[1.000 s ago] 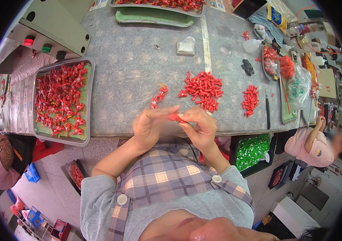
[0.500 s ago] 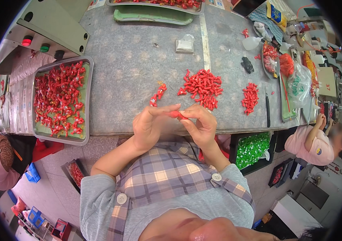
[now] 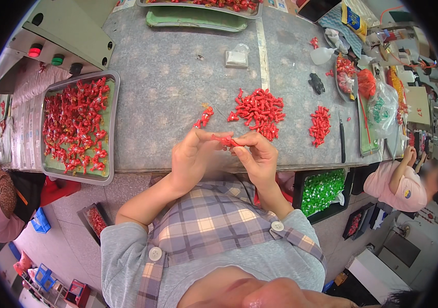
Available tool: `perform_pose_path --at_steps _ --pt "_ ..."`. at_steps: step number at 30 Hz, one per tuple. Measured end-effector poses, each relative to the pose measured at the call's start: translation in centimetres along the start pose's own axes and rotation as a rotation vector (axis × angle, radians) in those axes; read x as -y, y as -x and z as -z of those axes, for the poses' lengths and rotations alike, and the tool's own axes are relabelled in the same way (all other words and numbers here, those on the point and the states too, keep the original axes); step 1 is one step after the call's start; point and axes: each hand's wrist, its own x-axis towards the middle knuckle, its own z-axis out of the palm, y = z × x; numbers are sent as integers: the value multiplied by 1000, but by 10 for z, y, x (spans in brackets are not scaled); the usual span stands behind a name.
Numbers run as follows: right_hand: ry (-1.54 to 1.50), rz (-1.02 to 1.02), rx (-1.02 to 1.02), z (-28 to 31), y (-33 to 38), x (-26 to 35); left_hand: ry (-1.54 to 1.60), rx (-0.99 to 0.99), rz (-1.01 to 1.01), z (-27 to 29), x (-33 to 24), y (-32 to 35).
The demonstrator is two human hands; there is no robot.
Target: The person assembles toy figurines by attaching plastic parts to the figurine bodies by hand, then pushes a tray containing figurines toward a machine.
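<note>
Red plastic piece point(image 3: 225, 139) at frame centre, long axis roughly left-right, pinched between left hand point(image 3: 190, 156) and right hand point(image 3: 259, 158); both grasp it, one at each end. Exact finger contact probably blurred. Red pile point(image 3: 258, 111) lies just above.

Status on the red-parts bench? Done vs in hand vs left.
Apparently done: three loose heaps on the grey table: a small pile, the big pile and a right pile. Which heap is finished I cannot tell. In hand: the left hand and right hand pinch one small red part between them. Probably left: the metal tray, packed with red parts.
</note>
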Motion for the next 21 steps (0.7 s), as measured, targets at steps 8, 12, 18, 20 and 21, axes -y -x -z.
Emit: perform_pose_path --at_steps 8,12,18,20,21 --pt "1 -31 -12 0 0 1 74 -14 85 -1 1 0" --pt "6 -19 -9 0 0 -1 62 -13 96 -2 0 0" --pt "8 -9 -11 1 2 -3 54 -14 106 -2 -1 1" --pt "1 -19 -17 0 2 -3 47 -13 106 -2 0 1" --pt "1 -19 -17 1 2 -4 47 -13 105 -2 0 1"
